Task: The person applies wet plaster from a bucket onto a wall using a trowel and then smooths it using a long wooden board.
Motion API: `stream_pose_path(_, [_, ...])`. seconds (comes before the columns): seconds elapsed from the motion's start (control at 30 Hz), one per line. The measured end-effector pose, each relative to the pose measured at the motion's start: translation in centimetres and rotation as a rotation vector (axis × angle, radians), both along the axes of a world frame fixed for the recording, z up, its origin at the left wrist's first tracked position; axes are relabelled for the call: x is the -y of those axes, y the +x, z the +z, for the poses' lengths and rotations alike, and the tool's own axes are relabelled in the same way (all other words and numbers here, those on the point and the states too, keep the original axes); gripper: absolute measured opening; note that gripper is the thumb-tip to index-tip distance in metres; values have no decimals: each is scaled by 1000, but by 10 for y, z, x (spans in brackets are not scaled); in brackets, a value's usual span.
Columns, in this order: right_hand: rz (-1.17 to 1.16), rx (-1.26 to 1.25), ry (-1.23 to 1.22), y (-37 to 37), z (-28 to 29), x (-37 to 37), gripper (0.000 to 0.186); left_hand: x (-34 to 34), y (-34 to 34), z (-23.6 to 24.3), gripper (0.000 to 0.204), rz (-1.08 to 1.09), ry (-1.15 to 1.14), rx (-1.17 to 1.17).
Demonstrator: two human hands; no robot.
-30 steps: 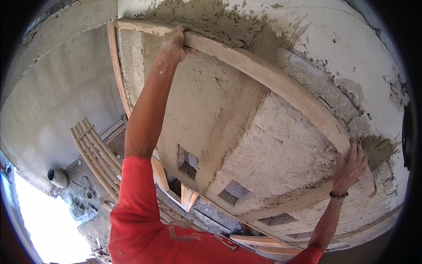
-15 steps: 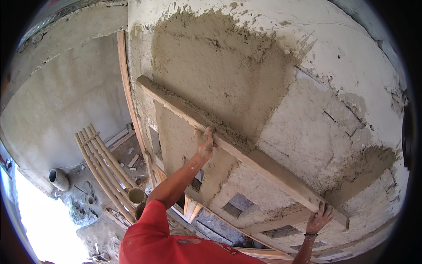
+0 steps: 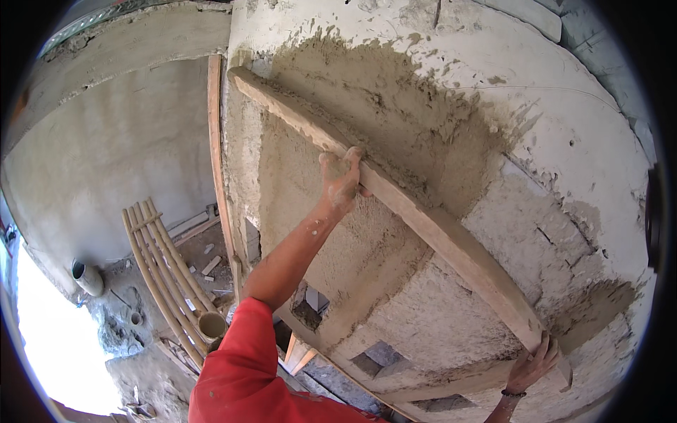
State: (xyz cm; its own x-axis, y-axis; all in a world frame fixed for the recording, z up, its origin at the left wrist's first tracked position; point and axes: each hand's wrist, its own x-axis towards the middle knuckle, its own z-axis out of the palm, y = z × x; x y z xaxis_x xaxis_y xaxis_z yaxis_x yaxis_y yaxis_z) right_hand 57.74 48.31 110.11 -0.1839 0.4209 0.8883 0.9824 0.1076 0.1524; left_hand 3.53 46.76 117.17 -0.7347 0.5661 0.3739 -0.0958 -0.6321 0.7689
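While the left hand (image 3: 342,182), half closed, grips the long board (image 3: 431,229) | right hand (image 3: 534,364), curled, grasps near its lower end

One left hand (image 3: 341,183), one right hand (image 3: 534,365) — one long board (image 3: 423,224).
Also: bracelet (image 3: 513,393), 1, right; wall openings (image 3: 381,357), at least 3, near; hollow cylinders (image 3: 89,280), at least 2, left.
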Motion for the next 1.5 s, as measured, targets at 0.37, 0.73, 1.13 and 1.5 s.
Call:
stream_pose_path(0.37, [88,16,139,-48,112,0,51,-18,-63,110,33,73,-54,-200])
stream_pose_path(0.73, [-13,29,58,0,102,3,53,-4,0,85,38,-23,-61,-55])
stream_pose_path(1.13, [107,51,189,-12,138,0,55,-18,-36,128,31,116,47,-256])
stream_pose_path(1.5, [84,91,257,-51,170,-1,51,11,-49,183,32,-24,39,-59])
